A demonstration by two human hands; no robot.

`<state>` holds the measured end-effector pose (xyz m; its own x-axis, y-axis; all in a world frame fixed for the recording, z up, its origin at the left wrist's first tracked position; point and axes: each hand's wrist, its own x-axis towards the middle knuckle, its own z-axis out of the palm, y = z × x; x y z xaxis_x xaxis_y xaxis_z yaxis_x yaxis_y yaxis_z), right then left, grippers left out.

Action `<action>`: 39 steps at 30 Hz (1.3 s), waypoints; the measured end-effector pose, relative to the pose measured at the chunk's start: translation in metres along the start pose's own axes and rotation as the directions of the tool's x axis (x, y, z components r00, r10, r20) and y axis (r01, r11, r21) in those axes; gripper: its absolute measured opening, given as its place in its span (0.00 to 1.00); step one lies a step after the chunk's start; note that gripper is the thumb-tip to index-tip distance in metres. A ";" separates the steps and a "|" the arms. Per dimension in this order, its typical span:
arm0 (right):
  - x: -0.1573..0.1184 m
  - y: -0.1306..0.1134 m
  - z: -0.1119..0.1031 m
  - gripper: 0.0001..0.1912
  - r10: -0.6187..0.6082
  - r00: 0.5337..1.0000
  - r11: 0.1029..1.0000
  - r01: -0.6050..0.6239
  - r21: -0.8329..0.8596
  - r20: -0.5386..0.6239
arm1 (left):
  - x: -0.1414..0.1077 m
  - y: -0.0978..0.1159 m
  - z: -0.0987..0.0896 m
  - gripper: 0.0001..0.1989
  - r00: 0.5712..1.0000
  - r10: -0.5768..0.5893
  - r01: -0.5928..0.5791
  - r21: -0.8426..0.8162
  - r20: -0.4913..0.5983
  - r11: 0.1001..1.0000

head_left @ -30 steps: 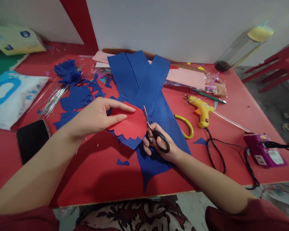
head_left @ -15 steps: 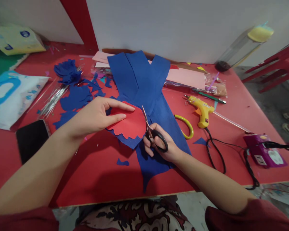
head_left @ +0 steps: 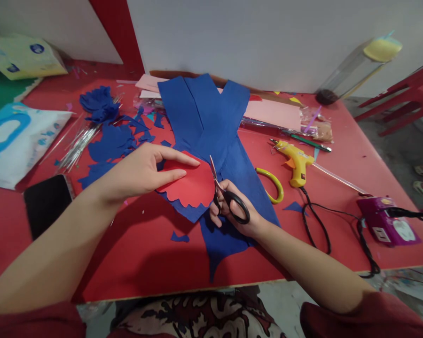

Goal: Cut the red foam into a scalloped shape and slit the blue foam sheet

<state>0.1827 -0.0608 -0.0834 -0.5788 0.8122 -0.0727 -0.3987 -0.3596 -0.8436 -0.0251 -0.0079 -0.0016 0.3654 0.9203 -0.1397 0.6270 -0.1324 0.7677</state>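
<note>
My left hand (head_left: 151, 169) pinches a red scalloped paper piece (head_left: 192, 185) laid over a blue sheet (head_left: 189, 212), thumb and forefinger on top. My right hand (head_left: 238, 206) grips black-handled scissors (head_left: 237, 207), their blades slightly parted at the right edge of the red piece. Long blue strips (head_left: 211, 112) lie crossed beneath and behind both hands. Part of the blue sheet is hidden under the red piece and my left fingers.
A yellow glue gun (head_left: 296, 162), a yellow curved handle (head_left: 273, 185) and a purple box (head_left: 387, 220) with cables lie right. Left are a phone (head_left: 45, 204), a wipes pack (head_left: 21, 141), wires (head_left: 79, 145) and blue cut pieces (head_left: 111, 143). A clear bottle (head_left: 356, 70) stands back right.
The red piece and blue sheet have tilted and shifted slightly. The scissors have turned a little, their handle loop now slightly farther right.
</note>
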 end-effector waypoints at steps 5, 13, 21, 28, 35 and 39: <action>0.000 -0.001 0.000 0.24 0.000 1.000 1.000 0.000 -0.004 0.009 | 0.000 0.001 0.000 0.15 1.000 -0.009 0.009 0.018 0.007 1.000; 0.000 -0.002 0.001 0.25 0.034 0.999 0.999 -0.034 -0.019 -0.017 | -0.001 0.004 0.000 0.14 1.000 -0.026 0.026 -0.001 -0.005 1.000; 0.000 0.001 0.000 0.24 -0.001 1.000 1.000 0.000 0.016 0.015 | 0.000 0.001 0.000 0.14 1.000 -0.019 0.019 0.006 -0.002 1.000; -0.001 0.002 -0.001 0.23 0.018 1.000 0.998 -0.019 0.054 0.015 | 0.000 0.000 0.000 0.14 1.000 -0.011 0.011 0.008 0.020 1.000; 0.000 0.006 -0.003 0.20 0.005 0.999 0.994 -0.009 0.105 0.043 | 0.002 -0.002 0.000 0.15 0.999 -0.009 0.008 0.034 0.039 0.999; 0.000 0.004 -0.002 0.19 0.006 0.999 0.995 -0.010 0.102 0.045 | 0.002 0.001 -0.001 0.16 0.999 -0.015 0.012 0.051 0.050 0.999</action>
<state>0.1825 -0.0615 -0.0883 -0.6124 0.7887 -0.0537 -0.4629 -0.4129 -0.7844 -0.0245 -0.0053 -0.0007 0.3897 0.9028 -0.1820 0.6656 -0.1395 0.7332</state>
